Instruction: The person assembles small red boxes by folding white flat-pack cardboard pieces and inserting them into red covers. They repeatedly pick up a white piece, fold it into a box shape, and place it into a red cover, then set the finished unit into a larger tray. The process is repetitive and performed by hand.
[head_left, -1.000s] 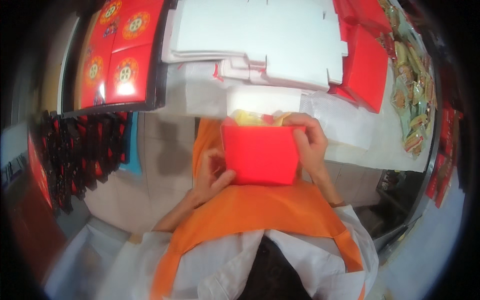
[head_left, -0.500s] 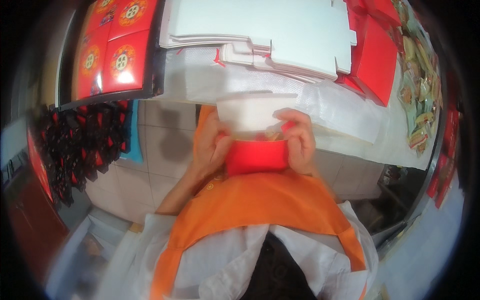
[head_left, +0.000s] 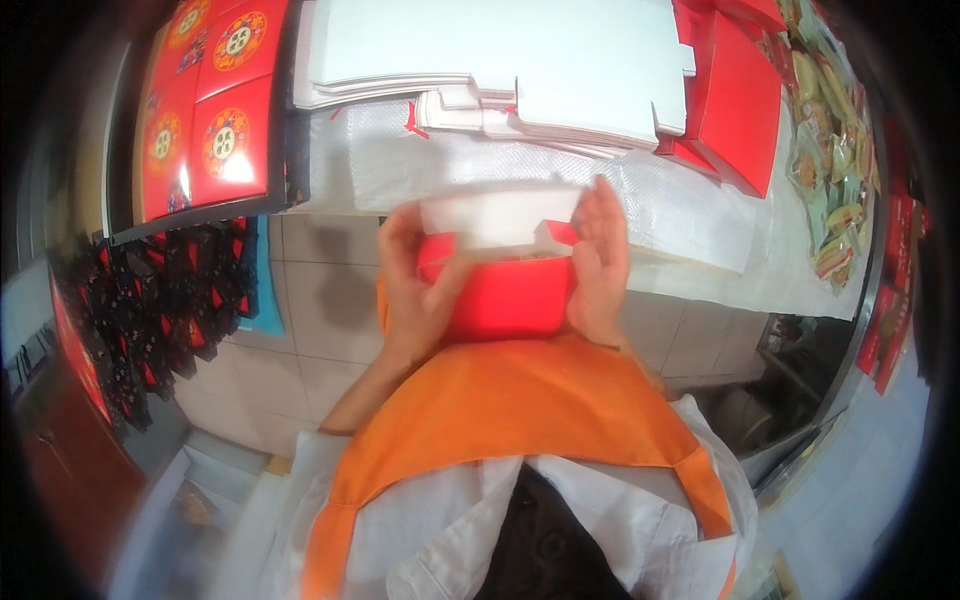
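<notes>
One red folding carton (head_left: 508,303), lid (head_left: 495,210) standing up!
Near the covered table (head_left: 410,160), right against the orange apron (head_left: 520,400), it shows a smooth, plain red front, slightly blurred, and a white inside to that raised lid. Left hand (head_left: 412,285) grasps the left side, thumb in front, fingers curled around; right hand (head_left: 598,260) lies along the right side, fingers stretched upward, whether pinching I cannot tell. Smallest of all, red side flaps (head_left: 437,246) tip inward at the corners.
</notes>
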